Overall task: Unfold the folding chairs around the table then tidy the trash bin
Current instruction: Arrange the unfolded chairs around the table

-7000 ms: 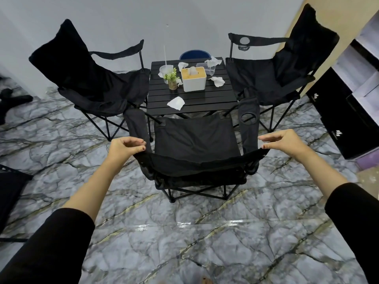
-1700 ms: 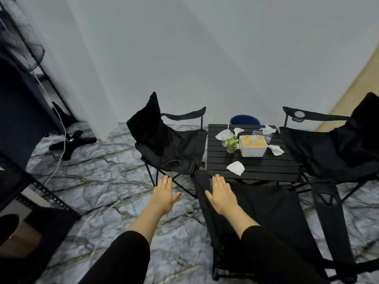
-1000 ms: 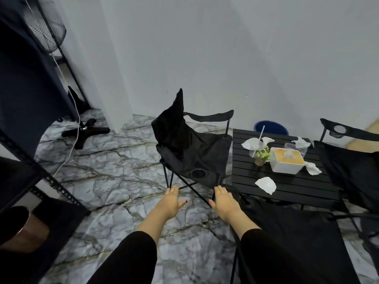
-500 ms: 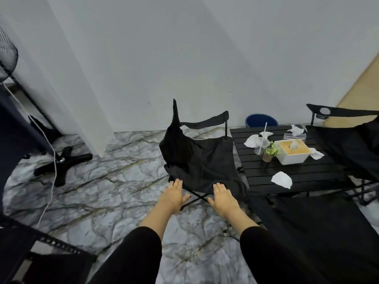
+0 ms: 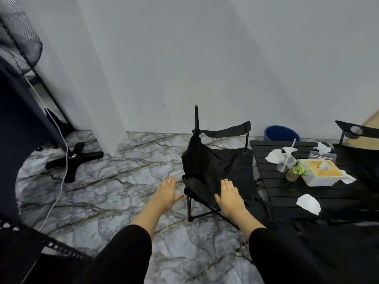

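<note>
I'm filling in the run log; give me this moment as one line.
phase: chairs | left hand: open, empty | right hand: open, over black folding chair | blue bin: untouched

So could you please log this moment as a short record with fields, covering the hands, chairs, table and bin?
left hand: open, palm down, empty, over the marble floor
right hand: open, flat, empty, over the black fabric folding chair
chair state: unfolded, beside the black slatted table
table items: white tissue box, clear plastic cup, crumpled white tissues
bin: blue round bin behind the table, by the wall
</note>
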